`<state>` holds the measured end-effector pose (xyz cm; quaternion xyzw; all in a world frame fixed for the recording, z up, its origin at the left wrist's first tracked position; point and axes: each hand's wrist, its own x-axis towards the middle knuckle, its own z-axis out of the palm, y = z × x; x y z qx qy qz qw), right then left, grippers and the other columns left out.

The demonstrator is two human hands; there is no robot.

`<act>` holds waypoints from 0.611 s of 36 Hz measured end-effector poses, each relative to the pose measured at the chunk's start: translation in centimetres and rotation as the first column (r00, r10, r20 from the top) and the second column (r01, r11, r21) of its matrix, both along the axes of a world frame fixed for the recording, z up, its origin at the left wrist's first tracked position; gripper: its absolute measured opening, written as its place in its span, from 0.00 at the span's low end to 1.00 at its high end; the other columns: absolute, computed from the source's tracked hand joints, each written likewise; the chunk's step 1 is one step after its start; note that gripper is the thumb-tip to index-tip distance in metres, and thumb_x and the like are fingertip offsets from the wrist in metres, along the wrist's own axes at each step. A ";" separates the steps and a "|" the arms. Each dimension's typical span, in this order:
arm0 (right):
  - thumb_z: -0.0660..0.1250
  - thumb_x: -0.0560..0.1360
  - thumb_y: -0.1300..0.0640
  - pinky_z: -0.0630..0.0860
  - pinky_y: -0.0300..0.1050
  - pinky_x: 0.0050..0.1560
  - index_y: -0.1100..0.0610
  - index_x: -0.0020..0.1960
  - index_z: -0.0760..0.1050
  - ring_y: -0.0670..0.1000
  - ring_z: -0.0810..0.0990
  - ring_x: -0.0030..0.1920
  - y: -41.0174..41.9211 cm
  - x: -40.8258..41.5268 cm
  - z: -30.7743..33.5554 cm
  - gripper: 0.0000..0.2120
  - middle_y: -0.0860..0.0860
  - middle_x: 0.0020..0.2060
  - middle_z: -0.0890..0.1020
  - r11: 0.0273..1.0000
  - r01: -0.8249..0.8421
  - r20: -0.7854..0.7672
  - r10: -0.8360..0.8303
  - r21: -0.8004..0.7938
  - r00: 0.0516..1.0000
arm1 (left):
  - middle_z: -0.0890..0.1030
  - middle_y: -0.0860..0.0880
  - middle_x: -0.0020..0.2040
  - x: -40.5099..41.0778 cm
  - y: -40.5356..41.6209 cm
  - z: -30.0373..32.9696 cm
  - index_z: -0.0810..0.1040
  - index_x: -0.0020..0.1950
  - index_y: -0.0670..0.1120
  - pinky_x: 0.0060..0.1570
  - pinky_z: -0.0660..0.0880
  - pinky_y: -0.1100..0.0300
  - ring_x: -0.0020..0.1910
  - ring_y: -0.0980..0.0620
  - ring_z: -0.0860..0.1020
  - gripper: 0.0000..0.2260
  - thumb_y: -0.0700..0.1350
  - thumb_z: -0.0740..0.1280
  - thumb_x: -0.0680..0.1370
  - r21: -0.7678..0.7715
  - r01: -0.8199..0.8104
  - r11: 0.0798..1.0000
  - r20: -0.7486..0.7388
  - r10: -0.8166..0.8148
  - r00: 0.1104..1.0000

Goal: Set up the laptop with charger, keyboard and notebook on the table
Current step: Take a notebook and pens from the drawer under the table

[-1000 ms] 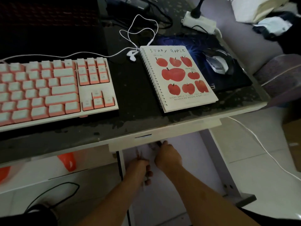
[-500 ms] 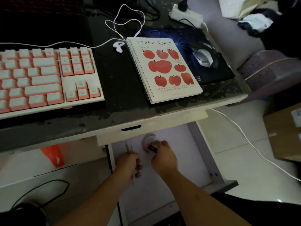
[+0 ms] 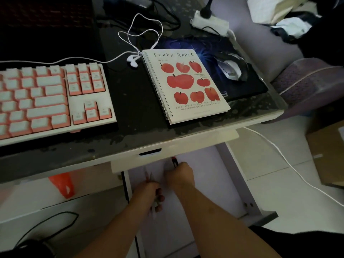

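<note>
White earphones point(image 3: 133, 59), a mouse point(image 3: 230, 68) on a dark mousepad point(image 3: 247, 89), a power strip point(image 3: 210, 22) behind

Keyboard point(image 3: 54, 101) sits left on the table point(image 3: 134, 135), notebook point(image 3: 184, 86) to its right, earphones point(image 3: 133, 60) between them further back, mouse point(image 3: 231, 68) right of the notebook, power strip point(image 3: 210, 23) behind, drawer point(image 3: 175, 146) under the front edge.
</note>
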<state>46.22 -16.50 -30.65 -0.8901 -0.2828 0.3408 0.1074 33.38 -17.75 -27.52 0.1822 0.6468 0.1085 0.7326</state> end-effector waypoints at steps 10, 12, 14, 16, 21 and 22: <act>0.74 0.76 0.59 0.69 0.40 0.26 0.62 0.46 0.78 0.51 0.74 0.30 -4.1 3.7 5.5 0.07 0.54 0.33 0.75 0.930 -0.324 -0.278 0.270 -0.172 0.922 | 0.76 0.41 0.34 0.1 -1.1 2.0 0.77 0.46 0.37 0.26 0.69 0.59 0.29 0.45 0.75 0.06 0.37 0.64 0.82 0.036 0.122 0.992 0.023 -0.123 0.992; 0.78 0.71 0.61 0.70 0.40 0.28 0.62 0.49 0.83 0.52 0.73 0.30 -4.3 4.6 9.0 0.09 0.55 0.33 0.76 0.902 -0.383 -0.352 0.299 -0.199 0.887 | 0.78 0.41 0.36 0.7 -1.5 3.6 0.78 0.51 0.36 0.25 0.71 0.59 0.30 0.44 0.77 0.06 0.38 0.64 0.82 0.050 0.173 0.984 0.079 -0.177 0.981; 0.78 0.68 0.58 0.71 0.45 0.33 0.61 0.47 0.85 0.55 0.74 0.33 -4.2 5.7 12.3 0.10 0.60 0.38 0.83 0.891 -0.399 -0.371 0.303 -0.215 0.878 | 0.79 0.40 0.37 1.5 -1.5 5.7 0.78 0.55 0.36 0.25 0.73 0.58 0.32 0.42 0.80 0.09 0.41 0.63 0.83 0.048 0.200 0.979 0.163 -0.205 0.965; 0.72 0.66 0.54 0.69 0.49 0.36 0.58 0.42 0.86 0.56 0.73 0.37 -4.1 6.9 15.9 0.09 0.67 0.50 0.86 0.890 -0.398 -0.353 0.308 -0.221 0.884 | 0.81 0.39 0.37 2.6 -1.4 8.3 0.79 0.55 0.37 0.27 0.75 0.57 0.35 0.41 0.82 0.12 0.45 0.63 0.84 0.053 0.194 0.980 0.283 -0.201 0.938; 0.66 0.76 0.64 0.64 0.42 0.29 0.62 0.50 0.81 0.49 0.68 0.27 -4.8 8.1 25.9 0.07 0.57 0.33 0.82 0.907 -0.416 -0.378 0.365 -0.061 0.851 | 0.85 0.40 0.41 4.7 -1.8 16.1 0.81 0.60 0.42 0.31 0.77 0.56 0.37 0.45 0.81 0.17 0.54 0.63 0.85 0.294 0.169 0.941 0.476 -0.297 0.828; 0.66 0.76 0.65 0.64 0.42 0.28 0.65 0.54 0.79 0.48 0.68 0.27 -5.1 8.2 27.8 0.08 0.56 0.33 0.80 0.908 -0.419 -0.372 0.384 -0.013 0.845 | 0.85 0.40 0.42 4.9 -1.9 17.7 0.81 0.60 0.43 0.30 0.77 0.56 0.36 0.45 0.81 0.14 0.52 0.64 0.85 0.364 0.155 0.918 0.480 -0.328 0.814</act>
